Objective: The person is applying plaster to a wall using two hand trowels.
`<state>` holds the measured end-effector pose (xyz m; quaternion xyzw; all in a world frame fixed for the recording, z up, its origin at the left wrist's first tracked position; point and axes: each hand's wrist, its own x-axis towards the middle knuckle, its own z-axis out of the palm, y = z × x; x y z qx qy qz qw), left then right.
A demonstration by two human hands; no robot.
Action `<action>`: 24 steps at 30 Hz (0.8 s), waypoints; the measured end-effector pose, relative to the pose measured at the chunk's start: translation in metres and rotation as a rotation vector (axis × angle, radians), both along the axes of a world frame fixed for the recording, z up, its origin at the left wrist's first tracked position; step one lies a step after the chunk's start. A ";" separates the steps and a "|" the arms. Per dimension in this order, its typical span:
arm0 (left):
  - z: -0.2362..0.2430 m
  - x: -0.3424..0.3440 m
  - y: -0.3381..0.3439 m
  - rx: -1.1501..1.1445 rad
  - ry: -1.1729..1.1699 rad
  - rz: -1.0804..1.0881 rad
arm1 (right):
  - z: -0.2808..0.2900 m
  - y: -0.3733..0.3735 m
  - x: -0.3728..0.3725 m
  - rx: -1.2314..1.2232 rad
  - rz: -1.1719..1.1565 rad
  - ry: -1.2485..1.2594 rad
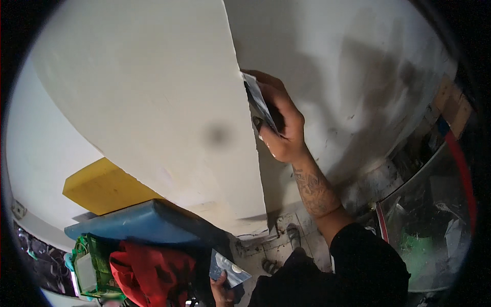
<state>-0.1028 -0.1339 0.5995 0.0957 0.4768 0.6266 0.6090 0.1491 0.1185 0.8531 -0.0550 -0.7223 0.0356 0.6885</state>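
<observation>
My right hand (287,123) is closed around a thin grey putty scraper (262,104), its thumb on the near face. The scraper lies against the vertical outer corner of a white plastered wall (169,112); whitish smears mark the thumb. That corner's edge looks slightly ragged. Low in the view, my left hand (221,291) grips a second flat, grey, angular putty scraper (228,269) by its edge. A pale dab of putty (236,268) sits on that plate. The left forearm is mostly out of view.
Left of the corner stand a yellow block (110,185) and a blue padded piece (133,225), with red cloth (151,271) and a green crate (89,271) below. A clear panel with a red edge (463,179) stands at right. Debris dots the tiled floor (309,240).
</observation>
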 end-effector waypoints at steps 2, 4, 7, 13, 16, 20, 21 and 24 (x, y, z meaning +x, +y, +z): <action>0.013 0.008 0.002 -0.025 -0.015 0.036 | -0.014 -0.002 0.002 -0.042 0.000 -0.008; 0.008 0.002 -0.001 -0.036 0.032 0.054 | -0.023 -0.005 0.000 -0.073 0.019 0.001; 0.001 -0.006 -0.003 0.002 0.009 0.024 | -0.038 -0.008 -0.001 -0.113 0.038 0.004; 0.010 0.001 0.003 0.032 0.027 0.011 | -0.068 -0.011 -0.002 -0.170 0.064 0.045; 0.011 0.000 0.004 0.003 -0.001 -0.024 | -0.078 -0.015 -0.001 -0.200 0.043 0.038; 0.012 0.002 0.004 0.000 0.004 -0.017 | -0.090 -0.022 -0.001 -0.246 0.041 0.034; 0.012 0.002 0.004 -0.005 0.005 -0.015 | -0.094 -0.024 -0.001 -0.252 0.044 0.035; 0.011 0.000 0.003 -0.024 -0.001 -0.010 | -0.106 -0.027 -0.003 -0.269 0.026 0.036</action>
